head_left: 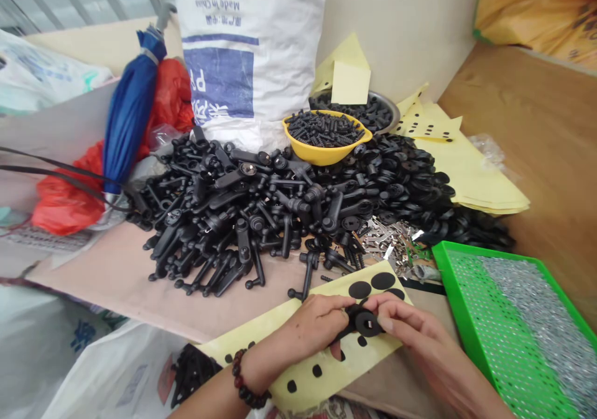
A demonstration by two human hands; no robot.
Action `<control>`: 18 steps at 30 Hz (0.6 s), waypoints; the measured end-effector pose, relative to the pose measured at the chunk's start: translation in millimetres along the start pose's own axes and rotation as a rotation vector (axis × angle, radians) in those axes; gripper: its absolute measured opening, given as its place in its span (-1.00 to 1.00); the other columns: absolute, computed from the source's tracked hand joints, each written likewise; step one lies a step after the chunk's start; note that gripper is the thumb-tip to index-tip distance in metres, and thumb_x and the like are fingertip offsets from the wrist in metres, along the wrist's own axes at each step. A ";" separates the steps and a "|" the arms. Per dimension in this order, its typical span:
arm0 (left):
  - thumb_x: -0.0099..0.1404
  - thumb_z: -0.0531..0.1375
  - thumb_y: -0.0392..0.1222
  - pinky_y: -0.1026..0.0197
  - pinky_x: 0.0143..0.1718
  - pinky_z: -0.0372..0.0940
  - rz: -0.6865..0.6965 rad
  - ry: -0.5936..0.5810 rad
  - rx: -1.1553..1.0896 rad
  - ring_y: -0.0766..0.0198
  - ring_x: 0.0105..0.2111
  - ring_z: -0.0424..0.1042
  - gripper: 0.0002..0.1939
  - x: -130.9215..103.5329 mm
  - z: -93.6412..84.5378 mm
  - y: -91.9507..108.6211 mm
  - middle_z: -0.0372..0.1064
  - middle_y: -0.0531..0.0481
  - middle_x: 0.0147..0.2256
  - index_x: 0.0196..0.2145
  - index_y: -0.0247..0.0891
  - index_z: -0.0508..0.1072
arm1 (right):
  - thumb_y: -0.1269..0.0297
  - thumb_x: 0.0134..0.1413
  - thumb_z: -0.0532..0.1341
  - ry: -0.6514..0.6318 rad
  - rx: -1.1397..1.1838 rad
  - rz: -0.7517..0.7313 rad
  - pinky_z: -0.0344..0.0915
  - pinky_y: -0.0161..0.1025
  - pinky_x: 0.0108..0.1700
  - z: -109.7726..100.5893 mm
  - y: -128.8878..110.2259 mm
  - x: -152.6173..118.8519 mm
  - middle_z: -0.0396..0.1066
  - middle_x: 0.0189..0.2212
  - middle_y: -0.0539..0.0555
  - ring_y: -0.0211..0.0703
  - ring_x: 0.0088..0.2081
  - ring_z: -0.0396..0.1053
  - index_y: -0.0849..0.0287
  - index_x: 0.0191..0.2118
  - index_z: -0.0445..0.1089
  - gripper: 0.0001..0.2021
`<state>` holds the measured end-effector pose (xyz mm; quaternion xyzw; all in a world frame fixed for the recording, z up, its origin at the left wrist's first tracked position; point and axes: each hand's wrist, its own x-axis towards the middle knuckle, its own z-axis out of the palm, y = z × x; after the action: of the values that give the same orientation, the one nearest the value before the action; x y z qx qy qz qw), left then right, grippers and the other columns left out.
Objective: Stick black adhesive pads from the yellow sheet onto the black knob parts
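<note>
My left hand (311,327), with a beaded bracelet at the wrist, grips a black plastic crank handle (368,323) whose round end faces up with a small slot in its centre. Fingers of my right hand (413,324) pinch the rim of that round end from the other side. Underneath both hands lies a yellow backing sheet (303,360) with black round stickers (383,281) near its far end and several dark holes or dots along it. The handle's far part is hidden by my left fingers.
Behind the hands spreads a heap of black handles (242,220). A yellow bowl (321,153) of black screws stands beyond it. Small metal clips (392,239) lie nearby. To the right sits a green tray (466,307) of small metal pieces, with yellow sheets (485,176) behind.
</note>
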<state>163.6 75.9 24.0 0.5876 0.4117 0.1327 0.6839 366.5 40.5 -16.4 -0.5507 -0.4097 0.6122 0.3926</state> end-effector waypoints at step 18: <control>0.27 -0.05 -0.28 0.32 -0.44 0.19 -0.004 0.004 0.017 0.36 -0.56 0.28 -0.66 -0.9 0.1 3.4 0.33 0.05 -0.40 -0.18 -0.27 0.49 | -0.07 -0.17 0.37 0.022 -0.015 -0.007 0.24 -0.17 -0.22 3.8 -2.2 1.2 0.43 -0.30 0.11 0.06 -0.23 0.32 0.11 -0.60 0.43 -0.66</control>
<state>164.1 76.1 27.5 0.5925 0.4152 0.1290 0.6782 362.7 42.1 -14.6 -0.5588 -0.4118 0.6016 0.3952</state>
